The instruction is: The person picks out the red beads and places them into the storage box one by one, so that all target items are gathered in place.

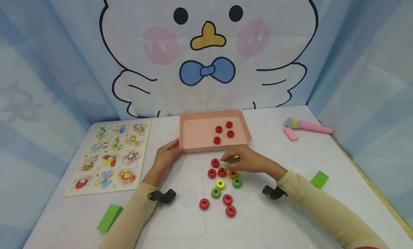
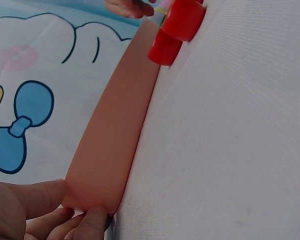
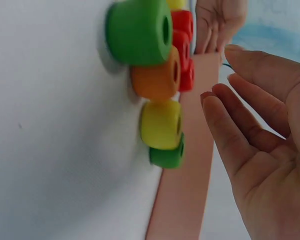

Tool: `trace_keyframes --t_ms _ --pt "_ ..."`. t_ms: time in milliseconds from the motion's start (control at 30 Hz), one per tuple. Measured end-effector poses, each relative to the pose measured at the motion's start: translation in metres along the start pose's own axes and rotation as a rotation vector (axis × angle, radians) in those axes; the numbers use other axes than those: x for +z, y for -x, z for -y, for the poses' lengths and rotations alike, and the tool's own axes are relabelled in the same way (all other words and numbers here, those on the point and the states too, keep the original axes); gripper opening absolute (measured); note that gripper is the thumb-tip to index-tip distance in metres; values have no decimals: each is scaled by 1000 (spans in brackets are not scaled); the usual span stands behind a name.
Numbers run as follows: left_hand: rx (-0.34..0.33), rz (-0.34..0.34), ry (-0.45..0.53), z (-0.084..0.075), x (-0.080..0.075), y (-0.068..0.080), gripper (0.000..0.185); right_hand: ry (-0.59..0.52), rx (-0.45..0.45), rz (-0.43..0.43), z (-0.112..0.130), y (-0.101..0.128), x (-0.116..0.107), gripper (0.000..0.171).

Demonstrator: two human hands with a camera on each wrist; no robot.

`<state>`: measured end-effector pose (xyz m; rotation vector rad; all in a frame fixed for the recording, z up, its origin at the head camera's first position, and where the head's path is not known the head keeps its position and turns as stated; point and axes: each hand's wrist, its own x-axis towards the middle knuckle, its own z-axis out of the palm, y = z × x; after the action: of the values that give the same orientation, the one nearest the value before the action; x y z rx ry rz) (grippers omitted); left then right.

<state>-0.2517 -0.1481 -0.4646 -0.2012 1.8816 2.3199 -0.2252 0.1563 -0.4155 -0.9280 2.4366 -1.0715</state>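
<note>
1. Rings (image 3: pixel 162 125), location: four red rings (image 1: pixel 217 142) lie in the tray (image 1: pixel 213 149). The others lie loose on the table (image 1: pixel 180 224), on the near side of the tray, hole upward. The right hand (image 1: pixel 247 160) partly hides this group.
2. Right hand, state: thumb and fingers are parted and slightly curved above the far end of the loose group; no ring shows between them. Fingertip contact with the nearest red ring cannot be confirmed.
3. Left hand (image 1: pixel 167 155), state: gripping the tray at its near left corner, thumb at the rim, fingers against the outer wall.
4. Weight and stiffness: expect each ring to be light and rigid, probably wood or hard plastic. Normal finger pressure should not deform it.
5. Surface: the finish appears smooth, with rounded edges. Treat as slightly slippery. Breakage is unlikely; a ring tipped on edge may roll.
6. Hold: pinch opposite sides of the outer wall, below the rounded top edge. Do not rely on the hole; it looks narrow for a fingertip.
7. Clearance: where rings sit close, as with the orange ring (image 3: pixel 152 80) and green ring (image 3: pixel 135 32), grip the sides facing away from neighbours.
</note>
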Motion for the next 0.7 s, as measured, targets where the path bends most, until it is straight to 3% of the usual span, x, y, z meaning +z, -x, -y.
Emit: trace_keyframes --t_ms 267,700 --pt "-2 2 5 3 0 -1 50 13 7 75 -2 -2 13 27" --pt "2 0 7 0 -1 0 51 139 -12 95 -2 -9 20 22"
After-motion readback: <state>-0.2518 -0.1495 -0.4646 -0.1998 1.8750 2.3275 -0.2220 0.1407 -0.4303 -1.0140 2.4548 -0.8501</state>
